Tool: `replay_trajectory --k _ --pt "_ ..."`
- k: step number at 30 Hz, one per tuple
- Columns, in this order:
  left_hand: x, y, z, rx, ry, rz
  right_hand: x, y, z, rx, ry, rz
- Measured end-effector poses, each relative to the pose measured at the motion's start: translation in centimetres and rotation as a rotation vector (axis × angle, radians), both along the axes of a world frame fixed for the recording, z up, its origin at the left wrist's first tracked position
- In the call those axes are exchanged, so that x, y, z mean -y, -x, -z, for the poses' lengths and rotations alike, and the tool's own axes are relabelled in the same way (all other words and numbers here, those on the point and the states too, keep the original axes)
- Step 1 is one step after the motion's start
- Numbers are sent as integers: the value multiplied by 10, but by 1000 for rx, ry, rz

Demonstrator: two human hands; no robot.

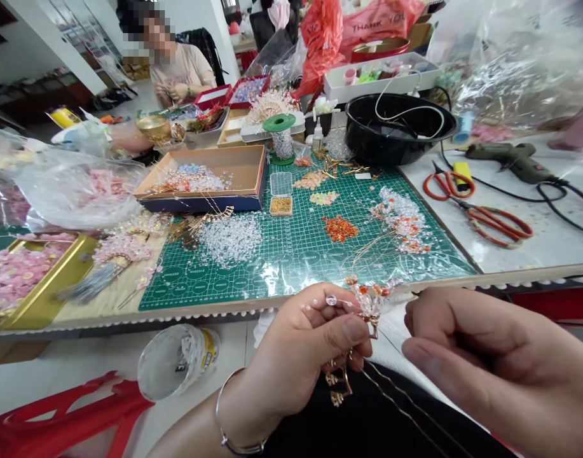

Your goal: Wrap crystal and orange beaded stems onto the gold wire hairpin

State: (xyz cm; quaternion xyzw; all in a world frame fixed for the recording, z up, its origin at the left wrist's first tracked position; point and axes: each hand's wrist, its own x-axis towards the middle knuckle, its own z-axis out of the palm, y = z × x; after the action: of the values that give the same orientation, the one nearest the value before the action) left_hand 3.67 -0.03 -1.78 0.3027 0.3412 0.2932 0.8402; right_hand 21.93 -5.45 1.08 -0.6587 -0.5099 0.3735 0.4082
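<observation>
My left hand (315, 350) pinches a beaded ornament (370, 304) between thumb and fingers. Clear and orange beads cluster at its top, and a gold metal frame (339, 381) hangs below the fingers. A single clear bead shows above the index finger. Thin gold wires (391, 388) trail from the ornament down over the dark lap. Just right of it is my right hand (491, 362), fingers curled and thumb against them; what it pinches, if anything, is hidden. Beyond the hands, clear-and-orange bead sprays (403, 219) with wire stems lie on the green cutting mat (291, 267).
Piles of clear beads (231, 240) and orange beads (339, 228) lie on the mat. Behind them stand an open box (205, 197), a wire spool (282, 143) and a black basin (391, 143). Scissors (496, 222) and a glue gun (515, 159) lie right. A person (184, 70) sits across.
</observation>
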Motion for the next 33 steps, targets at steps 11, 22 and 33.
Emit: replay_trajectory --k 11,22,33 --pt "-1 0 -3 17 8 4 -7 0 13 225 -303 -34" --pt "1 -1 -2 37 21 -50 -3 -1 7 465 -603 -101" --pt "4 1 -1 94 16 -21 -1 -1 0 634 -742 -262"
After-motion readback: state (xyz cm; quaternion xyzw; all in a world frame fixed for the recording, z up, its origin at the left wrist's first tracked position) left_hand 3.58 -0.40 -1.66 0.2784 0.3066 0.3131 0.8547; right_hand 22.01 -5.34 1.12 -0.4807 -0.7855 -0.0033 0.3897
